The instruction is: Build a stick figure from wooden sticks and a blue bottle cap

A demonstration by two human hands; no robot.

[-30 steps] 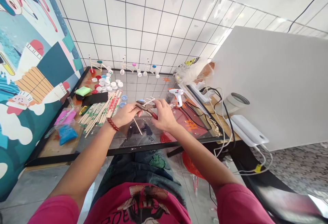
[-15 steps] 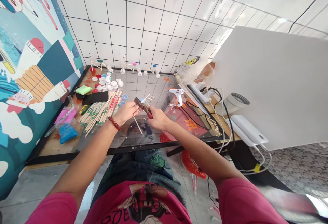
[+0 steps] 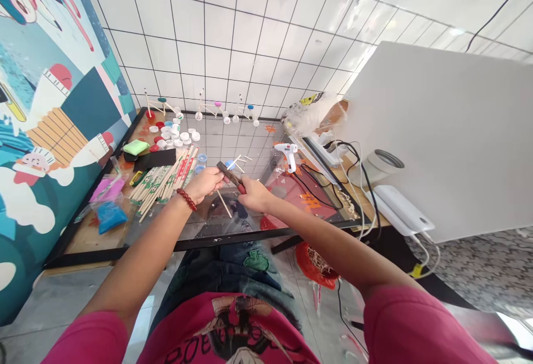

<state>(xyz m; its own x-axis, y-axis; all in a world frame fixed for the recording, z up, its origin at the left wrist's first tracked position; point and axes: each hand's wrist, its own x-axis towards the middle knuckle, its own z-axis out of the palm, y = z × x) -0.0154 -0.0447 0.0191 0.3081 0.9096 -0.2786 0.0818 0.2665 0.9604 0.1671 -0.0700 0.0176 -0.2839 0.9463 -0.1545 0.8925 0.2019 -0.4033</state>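
My right hand [image 3: 253, 194] is closed round the red handles of a pair of dark pliers [image 3: 230, 174], whose jaws point up and left. At the jaws, my left hand [image 3: 207, 184] is pinched on something small that its fingers mostly hide. A pale stick [image 3: 234, 161] shows just beyond the pliers. Another thin stick [image 3: 224, 204] lies on the glass tabletop below the hands. Left of my left hand are many wooden sticks [image 3: 163, 185], some in green or red printed wrappers. White, red and blue bottle caps [image 3: 184, 136] lie behind them.
Small stick-and-cap models [image 3: 217, 105] stand along the back edge. A white glue gun [image 3: 288, 154] with a black cable lies to the right, beside a power strip [image 3: 331, 150]. Bags of blue clay [image 3: 110, 217] and pink clay are at the left. A red bag [image 3: 316, 264] hangs below the table.
The pliers and my right hand have shifted slightly left. My left hand stays at the jaws, its fingers slightly rearranged. More of the red bag below shows.
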